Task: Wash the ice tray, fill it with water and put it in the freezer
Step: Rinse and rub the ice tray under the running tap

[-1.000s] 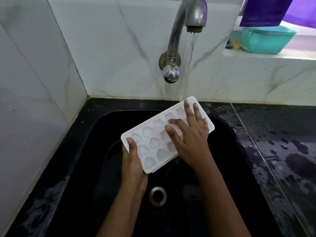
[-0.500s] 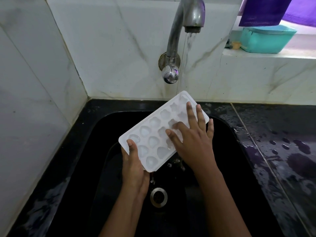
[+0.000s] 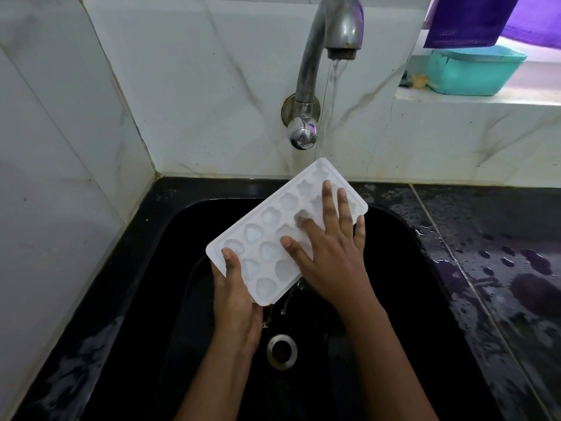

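My left hand grips near corner of ice tray, tilted over sink under tap. Right hand flat, fingers spread, rubbing cavities. Light, wet, probably slippery; rim hold safest.

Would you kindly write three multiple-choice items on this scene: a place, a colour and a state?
1. Where is the ice tray? A) over the sink B) on the counter C) in a freezer
2. What colour is the tub on the ledge? A) red B) teal C) yellow
3. What state is the tap in? A) running B) shut off C) broken off
Answers: 1 A, the left hand grips it above the drain; 2 B, its walls are teal; 3 A, water streams from it.
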Available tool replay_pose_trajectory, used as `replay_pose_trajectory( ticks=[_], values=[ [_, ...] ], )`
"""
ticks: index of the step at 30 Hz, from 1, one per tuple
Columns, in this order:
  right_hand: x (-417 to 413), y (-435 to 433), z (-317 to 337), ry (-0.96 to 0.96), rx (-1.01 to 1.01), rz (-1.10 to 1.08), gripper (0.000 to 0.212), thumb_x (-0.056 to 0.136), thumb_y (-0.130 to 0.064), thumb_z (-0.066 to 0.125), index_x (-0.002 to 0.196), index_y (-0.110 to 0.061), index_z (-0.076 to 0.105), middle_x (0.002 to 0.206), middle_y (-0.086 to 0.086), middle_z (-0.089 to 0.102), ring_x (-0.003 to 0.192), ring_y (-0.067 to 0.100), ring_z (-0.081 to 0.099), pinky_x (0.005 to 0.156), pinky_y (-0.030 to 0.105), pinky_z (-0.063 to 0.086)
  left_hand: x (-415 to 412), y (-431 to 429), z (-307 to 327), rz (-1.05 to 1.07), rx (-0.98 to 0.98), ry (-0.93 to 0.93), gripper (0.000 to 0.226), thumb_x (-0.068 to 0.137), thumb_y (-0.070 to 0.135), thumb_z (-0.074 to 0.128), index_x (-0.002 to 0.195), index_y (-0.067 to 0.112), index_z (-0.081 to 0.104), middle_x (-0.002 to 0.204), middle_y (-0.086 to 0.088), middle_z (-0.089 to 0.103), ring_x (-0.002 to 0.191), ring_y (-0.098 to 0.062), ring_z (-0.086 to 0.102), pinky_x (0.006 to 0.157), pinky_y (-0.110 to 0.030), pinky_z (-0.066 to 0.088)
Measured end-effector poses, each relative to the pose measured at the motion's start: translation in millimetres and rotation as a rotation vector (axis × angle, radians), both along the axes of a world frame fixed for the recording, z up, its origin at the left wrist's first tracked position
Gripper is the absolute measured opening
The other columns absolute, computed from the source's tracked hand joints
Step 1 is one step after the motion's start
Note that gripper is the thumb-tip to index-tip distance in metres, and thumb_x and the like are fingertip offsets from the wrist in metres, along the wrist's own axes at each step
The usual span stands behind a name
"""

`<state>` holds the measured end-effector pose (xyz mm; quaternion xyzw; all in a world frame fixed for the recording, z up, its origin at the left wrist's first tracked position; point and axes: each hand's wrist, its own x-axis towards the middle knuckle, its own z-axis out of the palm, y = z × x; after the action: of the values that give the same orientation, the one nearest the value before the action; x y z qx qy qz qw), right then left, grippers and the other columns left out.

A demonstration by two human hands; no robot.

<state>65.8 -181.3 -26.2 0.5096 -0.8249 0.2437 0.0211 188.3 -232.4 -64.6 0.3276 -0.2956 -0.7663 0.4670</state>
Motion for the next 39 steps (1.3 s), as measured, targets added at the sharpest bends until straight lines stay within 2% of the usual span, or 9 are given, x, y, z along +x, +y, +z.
replay_pose_trajectory(
  ticks=[4,9,13,18,22,28,31,35,39],
  values=[
    [-5,2,-1,0.007,-0.049,-0.058,0.065,0.082,-0.069,0.016,0.116,-0.034,0.059,0.158,-0.006,-0.013,0.139,0.008,-0.028,0.112,0.047,-0.014,0,-1,-2,-0.007,0.023,-0.023,0.068,0.083,0.060,0.049,0.142,0.026,0.044,0.124,-0.006,0.067,0.109,-0.028,0.067,0.091,-0.050,0.053],
    [-5,1,0,0.009,0.005,0.023,0.065,0.081,-0.070,0.018,0.125,-0.036,0.053,0.156,-0.010,-0.021,0.138,0.008,-0.032,0.110,0.047,-0.016,0,-2,-3,0.001,0.070,0.003,0.071,0.080,0.062,0.049,0.141,0.025,0.045,0.123,-0.007,0.068,0.107,-0.028,0.068,0.088,-0.047,0.054],
    [-10,4,-2,0.020,-0.091,-0.072,0.058,0.084,-0.067,0.023,0.105,-0.033,0.064,0.158,-0.008,-0.008,0.142,0.008,-0.022,0.112,0.050,-0.009,-2,2,-2,-0.002,0.094,-0.006,0.067,0.081,0.059,0.050,0.139,0.025,0.048,0.122,-0.006,0.069,0.104,-0.025,0.069,0.082,-0.044,0.056],
    [-7,3,0,-0.011,0.069,0.045,0.069,0.079,-0.072,0.014,0.128,-0.037,0.048,0.156,-0.010,-0.022,0.137,0.008,-0.033,0.111,0.049,-0.017,-2,1,-3,0.007,0.108,0.027,0.068,0.082,0.058,0.050,0.140,0.023,0.046,0.122,-0.009,0.068,0.106,-0.029,0.068,0.084,-0.047,0.056],
    [-11,6,0,-0.008,0.035,-0.058,0.070,0.079,-0.070,0.009,0.115,-0.036,0.058,0.157,-0.009,-0.018,0.138,0.007,-0.032,0.111,0.048,-0.017,-4,4,-5,-0.019,0.095,-0.006,0.058,0.086,0.055,0.049,0.138,0.028,0.048,0.122,-0.006,0.069,0.106,-0.027,0.069,0.091,-0.051,0.053],
    [-11,4,-3,-0.047,0.072,0.015,0.071,0.078,-0.072,0.011,0.125,-0.039,0.053,0.155,-0.013,-0.021,0.135,0.004,-0.036,0.111,0.047,-0.018,-3,1,-8,-0.026,0.114,0.014,0.071,0.081,0.061,0.053,0.141,0.025,0.045,0.126,-0.009,0.066,0.111,-0.031,0.066,0.099,-0.056,0.047],
    [-11,6,-2,-0.021,0.021,-0.067,0.070,0.080,-0.070,0.010,0.119,-0.037,0.057,0.158,-0.009,-0.015,0.136,0.005,-0.032,0.112,0.047,-0.016,-4,3,-6,-0.038,0.107,-0.017,0.069,0.081,0.060,0.052,0.140,0.025,0.047,0.122,-0.008,0.068,0.109,-0.029,0.067,0.097,-0.054,0.049],
    [-5,3,-3,-0.027,0.057,0.005,0.070,0.079,-0.073,0.012,0.131,-0.040,0.045,0.156,-0.010,-0.022,0.137,0.006,-0.033,0.111,0.048,-0.016,-3,0,-7,-0.026,0.106,0.009,0.075,0.080,0.063,0.056,0.143,0.024,0.043,0.128,-0.010,0.065,0.113,-0.032,0.065,0.098,-0.055,0.048],
    [-12,5,-2,-0.035,0.018,-0.028,0.068,0.080,-0.071,0.012,0.119,-0.038,0.057,0.156,-0.012,-0.017,0.137,0.005,-0.031,0.113,0.048,-0.014,-2,-2,-6,-0.001,0.080,-0.006,0.070,0.080,0.060,0.051,0.141,0.025,0.045,0.124,-0.008,0.067,0.107,-0.028,0.068,0.089,-0.049,0.055]
  ],
)
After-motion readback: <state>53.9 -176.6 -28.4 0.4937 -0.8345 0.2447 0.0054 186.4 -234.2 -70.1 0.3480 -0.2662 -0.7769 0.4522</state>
